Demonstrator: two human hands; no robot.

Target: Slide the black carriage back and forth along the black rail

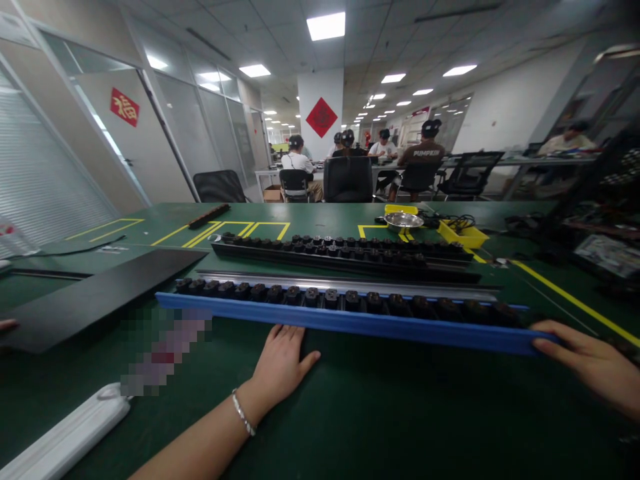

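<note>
A long blue rail lies across the green table, with a row of black socket-like modules along it. My right hand grips the rail's right end between thumb and fingers. Palm down on the table, my left hand has its thumb spread out, and its fingertips reach the rail's near edge, partly hidden under it. Just behind the blue rail runs a silvery metal strip. Farther back are black rails with similar modules.
At left lie a dark flat panel, touched by another person's fingers, and a white bar. Behind are a metal bowl, a yellow tray with cables, and a brown strip. People sit at far tables.
</note>
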